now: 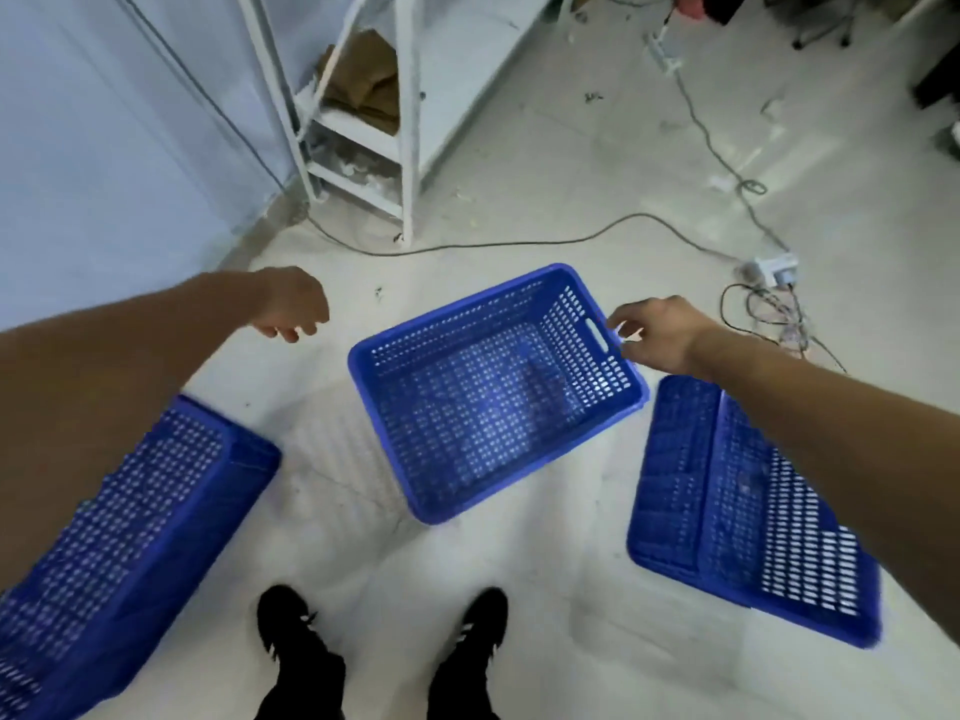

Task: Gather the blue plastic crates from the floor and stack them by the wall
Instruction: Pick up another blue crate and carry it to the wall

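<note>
Three blue perforated plastic crates lie on the pale floor. The middle crate [493, 402] stands upright with its opening towards me. My right hand [657, 332] is at its right rim beside the handle slot, fingers spread and touching the edge. My left hand [291, 304] hovers left of that crate, fingers loosely curled, holding nothing. A second crate [119, 543] lies at the lower left under my left forearm. The third crate [743, 517] lies tilted at the right, partly hidden by my right forearm.
A white metal shelf rack [363, 122] stands against the pale wall [104, 148] at the upper left. A grey cable [519, 244] runs across the floor to a power strip [774, 267] with tangled wires. My black shoes [384, 646] are at the bottom.
</note>
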A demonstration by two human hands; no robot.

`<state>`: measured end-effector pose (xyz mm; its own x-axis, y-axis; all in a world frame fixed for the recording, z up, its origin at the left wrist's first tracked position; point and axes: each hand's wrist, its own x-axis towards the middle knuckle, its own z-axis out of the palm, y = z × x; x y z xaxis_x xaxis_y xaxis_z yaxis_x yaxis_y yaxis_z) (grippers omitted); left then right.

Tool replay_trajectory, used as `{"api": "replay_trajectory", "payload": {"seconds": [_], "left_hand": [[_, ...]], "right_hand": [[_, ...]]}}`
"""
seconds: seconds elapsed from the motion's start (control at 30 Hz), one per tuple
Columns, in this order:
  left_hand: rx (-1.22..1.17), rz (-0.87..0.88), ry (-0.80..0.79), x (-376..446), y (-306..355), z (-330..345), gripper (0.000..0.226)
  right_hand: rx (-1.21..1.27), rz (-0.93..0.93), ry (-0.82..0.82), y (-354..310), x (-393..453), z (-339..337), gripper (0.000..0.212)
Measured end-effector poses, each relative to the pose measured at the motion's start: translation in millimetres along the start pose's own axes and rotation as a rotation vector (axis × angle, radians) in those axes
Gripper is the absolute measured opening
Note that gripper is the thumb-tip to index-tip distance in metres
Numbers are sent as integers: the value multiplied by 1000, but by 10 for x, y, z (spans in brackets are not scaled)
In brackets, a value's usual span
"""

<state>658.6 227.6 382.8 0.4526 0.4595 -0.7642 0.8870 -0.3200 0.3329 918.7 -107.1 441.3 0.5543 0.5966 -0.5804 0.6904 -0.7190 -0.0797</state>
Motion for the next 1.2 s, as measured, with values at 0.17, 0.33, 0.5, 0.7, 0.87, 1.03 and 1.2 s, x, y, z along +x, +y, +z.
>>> {"api": "replay_trajectory", "payload": {"seconds": [0.17, 0.33, 0.5, 0.7, 0.87, 1.03, 1.2], "left_hand": [[35, 54, -102, 397, 638, 714, 25], [64, 55, -117, 741, 924, 911, 25], [34, 9, -120, 1250, 677, 1046, 29], [-12, -148, -43, 1918, 23, 1316, 30], [-81, -255, -110, 2166, -345, 1517, 31], [-352, -484, -16, 2352, -708, 1815, 36], [-510, -569, 25, 2565, -790, 2182, 38]], "right_hand": [[91, 62, -25, 729, 173, 321, 41], [144, 58, -59, 900, 586, 499, 43], [252, 102, -64, 890, 1258, 654, 36], [216, 173, -126, 922, 2049, 951, 29], [201, 241, -183, 1004, 2432, 1046, 31], [188, 284, -199, 1178, 2853, 1099, 27], [176, 298, -101, 1622, 3506, 1317, 39]]}}
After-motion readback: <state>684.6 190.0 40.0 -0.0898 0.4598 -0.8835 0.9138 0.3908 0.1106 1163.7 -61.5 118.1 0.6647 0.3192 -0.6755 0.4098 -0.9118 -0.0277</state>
